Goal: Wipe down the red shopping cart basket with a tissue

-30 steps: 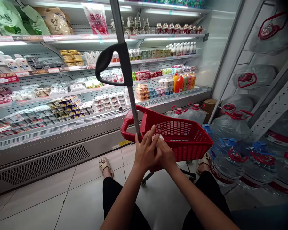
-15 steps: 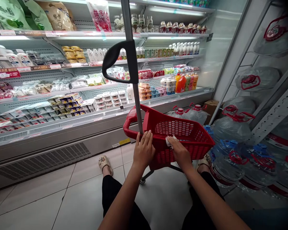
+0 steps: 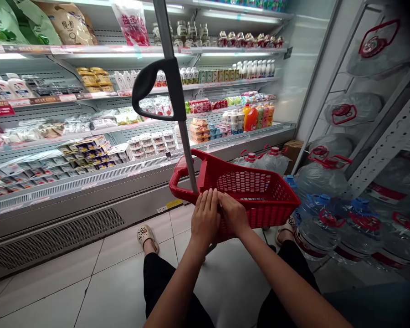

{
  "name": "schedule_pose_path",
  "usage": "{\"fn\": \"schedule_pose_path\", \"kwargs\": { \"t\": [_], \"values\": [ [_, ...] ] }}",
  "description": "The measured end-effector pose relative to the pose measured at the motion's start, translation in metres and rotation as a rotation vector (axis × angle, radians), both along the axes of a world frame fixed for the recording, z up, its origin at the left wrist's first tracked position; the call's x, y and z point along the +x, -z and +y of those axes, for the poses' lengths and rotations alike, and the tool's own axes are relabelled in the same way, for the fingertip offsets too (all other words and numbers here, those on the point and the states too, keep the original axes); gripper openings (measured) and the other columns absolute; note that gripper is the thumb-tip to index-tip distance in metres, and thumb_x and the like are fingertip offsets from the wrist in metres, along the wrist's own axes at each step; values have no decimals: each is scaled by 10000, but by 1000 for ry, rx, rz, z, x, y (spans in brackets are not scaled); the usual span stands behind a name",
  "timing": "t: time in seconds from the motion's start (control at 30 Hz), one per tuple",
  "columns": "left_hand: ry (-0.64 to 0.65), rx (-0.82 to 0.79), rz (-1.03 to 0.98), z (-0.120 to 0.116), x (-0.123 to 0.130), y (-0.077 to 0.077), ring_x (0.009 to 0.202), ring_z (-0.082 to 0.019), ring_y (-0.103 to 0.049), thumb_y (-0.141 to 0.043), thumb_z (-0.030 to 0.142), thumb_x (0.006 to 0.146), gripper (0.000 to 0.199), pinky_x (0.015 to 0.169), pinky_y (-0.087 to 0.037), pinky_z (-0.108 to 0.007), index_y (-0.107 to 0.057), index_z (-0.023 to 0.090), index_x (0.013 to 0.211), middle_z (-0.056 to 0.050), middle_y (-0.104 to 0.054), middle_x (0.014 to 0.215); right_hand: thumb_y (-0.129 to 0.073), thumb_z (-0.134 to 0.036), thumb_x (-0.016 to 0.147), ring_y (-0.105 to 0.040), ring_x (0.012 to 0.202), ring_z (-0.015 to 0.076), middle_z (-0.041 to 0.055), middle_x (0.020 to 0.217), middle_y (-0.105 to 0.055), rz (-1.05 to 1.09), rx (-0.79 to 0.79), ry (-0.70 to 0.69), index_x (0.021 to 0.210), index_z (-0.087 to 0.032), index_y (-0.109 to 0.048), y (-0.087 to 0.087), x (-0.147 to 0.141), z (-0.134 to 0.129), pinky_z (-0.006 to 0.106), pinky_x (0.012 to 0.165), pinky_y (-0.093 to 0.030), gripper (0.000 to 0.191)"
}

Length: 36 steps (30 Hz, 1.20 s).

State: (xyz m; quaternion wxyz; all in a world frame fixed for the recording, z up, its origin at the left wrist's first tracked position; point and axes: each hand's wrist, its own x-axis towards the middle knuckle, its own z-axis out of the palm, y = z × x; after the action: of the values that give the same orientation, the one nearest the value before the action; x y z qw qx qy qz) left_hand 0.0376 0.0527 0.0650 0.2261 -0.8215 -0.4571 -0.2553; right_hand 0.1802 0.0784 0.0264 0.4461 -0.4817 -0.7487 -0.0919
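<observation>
A red plastic basket (image 3: 273, 209) with a grey upright pole (image 3: 189, 155) at its left end stands in front of me. My left hand (image 3: 206, 218) lies flat on its near rim beside the pole's foot, fingers stretched out. Close against it, my right hand (image 3: 234, 212) presses on the same rim with bent fingers. The white tissue seen in it half a second ago is hidden under the fingers. A black loop handle (image 3: 177, 91) is fixed higher on the pole.
An open chilled shelf unit (image 3: 130, 175) with dairy packs and bottles runs behind the basket. Large water bottles (image 3: 323, 232) with red handles crowd the right side, some on a white rack. My feet stand either side of the basket on the tiled floor (image 3: 112, 278).
My right hand has slid left along the rim until it meets my left hand, and the white tissue has gone out of sight. The whole view has shifted slightly.
</observation>
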Motion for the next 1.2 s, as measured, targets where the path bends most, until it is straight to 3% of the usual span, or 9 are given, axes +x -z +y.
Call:
{"fn": "schedule_pose_path", "kwargs": {
  "t": [0.27, 0.4, 0.53, 0.67, 0.8, 0.93, 1.0, 1.1, 1.2],
  "values": [
    [6, 4, 6, -2, -9, 5, 1513, -326, -400, -596, 70, 824, 752, 1286, -298, -530, -495, 247, 1548, -115, -495, 1590, -404, -105, 973, -674, 1248, 234, 55, 1350, -716, -84, 1, 211, 1403, -227, -643, 59, 132, -28, 496, 1181, -458, 507],
    [2, 23, 3, -4, -3, 8, 1512, -335, -397, -614, 72, 813, 752, 1284, -300, -538, -507, 245, 1537, -122, -502, 1576, -390, -237, 1027, -704, 1189, 256, 71, 1315, -733, 25, -95, 332, 1368, -249, -671, 60, 169, -41, 456, 1067, -532, 442],
    [4, 32, 12, -5, 0, 10, 1513, -338, -394, -617, 78, 816, 746, 1280, -308, -540, -505, 246, 1535, -126, -504, 1571, -380, -471, 1066, -764, 886, 268, 84, 1061, -804, 309, -127, 499, 1282, -233, -706, 27, 164, -36, 348, 743, -569, 458],
    [14, 39, 13, -6, 4, 10, 1505, -341, -407, -612, 72, 809, 751, 1276, -314, -544, -504, 236, 1534, -135, -492, 1579, -414, -490, 1058, -753, 953, 259, 88, 1141, -787, 324, -43, 427, 1209, -225, -709, 4, 132, -23, 330, 789, -552, 423],
    [23, 35, 8, -7, 10, 12, 1518, -339, -386, -619, 88, 807, 767, 1276, -317, -546, -482, 229, 1548, -136, -477, 1594, -398, -345, 1072, -701, 1177, 242, 71, 1289, -740, 242, -29, 261, 1283, -248, -659, 16, 82, -21, 380, 976, -554, 349],
    [24, 32, 5, -8, 9, 13, 1529, -332, -370, -609, 88, 806, 782, 1271, -324, -549, -463, 231, 1561, -132, -467, 1603, -340, -233, 1080, -536, 1416, 232, 67, 1443, -651, 163, 26, 157, 1413, -229, -583, 27, 45, -29, 498, 1207, -407, 413],
    [36, 28, 6, -6, 5, 13, 1529, -324, -373, -600, 74, 798, 801, 1277, -315, -541, -455, 238, 1568, -122, -460, 1611, -326, -188, 1073, -493, 1454, 212, 47, 1506, -600, 88, 17, 102, 1506, -251, -512, 27, 46, -34, 487, 1229, -389, 476],
    [55, 16, 3, -2, -1, 12, 1527, -308, -378, -587, 54, 792, 817, 1288, -302, -524, -451, 255, 1573, -96, -459, 1615, -314, -142, 1059, -431, 1499, 199, 18, 1567, -537, -27, -13, 62, 1598, -297, -397, 33, 74, -42, 467, 1236, -386, 568],
    [45, 8, -29, 1, -2, 12, 1528, -322, -372, -599, 61, 793, 781, 1288, -298, -539, -491, 245, 1544, -106, -469, 1602, -314, -139, 1058, -365, 1537, 229, 16, 1599, -497, -55, -42, 193, 1608, -336, -377, 49, 112, -50, 519, 1232, -366, 587]
  ]
}}
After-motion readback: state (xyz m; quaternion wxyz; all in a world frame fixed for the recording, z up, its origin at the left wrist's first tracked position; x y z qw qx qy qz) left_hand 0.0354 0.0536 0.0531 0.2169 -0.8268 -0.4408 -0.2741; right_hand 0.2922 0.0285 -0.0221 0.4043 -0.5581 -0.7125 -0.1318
